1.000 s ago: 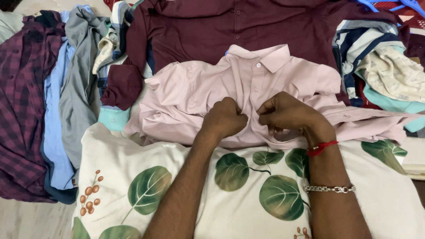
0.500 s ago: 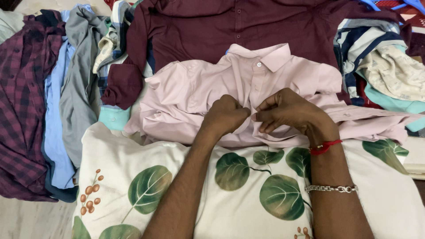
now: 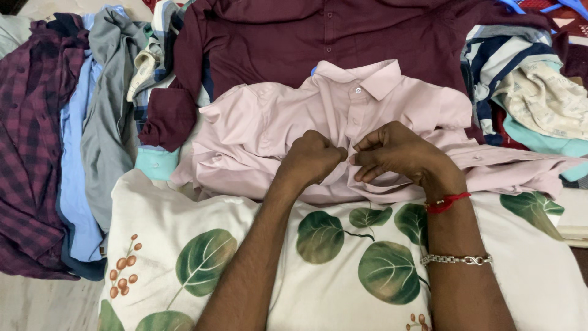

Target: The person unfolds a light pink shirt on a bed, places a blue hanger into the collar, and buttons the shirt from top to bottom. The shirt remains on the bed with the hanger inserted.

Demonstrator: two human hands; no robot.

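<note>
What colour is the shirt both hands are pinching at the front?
Pale pink shirt, plain with no pattern, seen clearly in the head view.

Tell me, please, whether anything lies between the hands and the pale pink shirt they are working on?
Nothing visible does. The left hand and the right hand are both closed directly on the front of the pale pink shirt, meeting at its button strip. The maroon shirt lies behind it, clear of the hands.

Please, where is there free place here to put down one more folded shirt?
The leaf-print pillow is bare left of the left hand, and a little right of the right hand. A pale strip lies bottom left. Beyond the pink shirt, clothes crowd everything.
</note>
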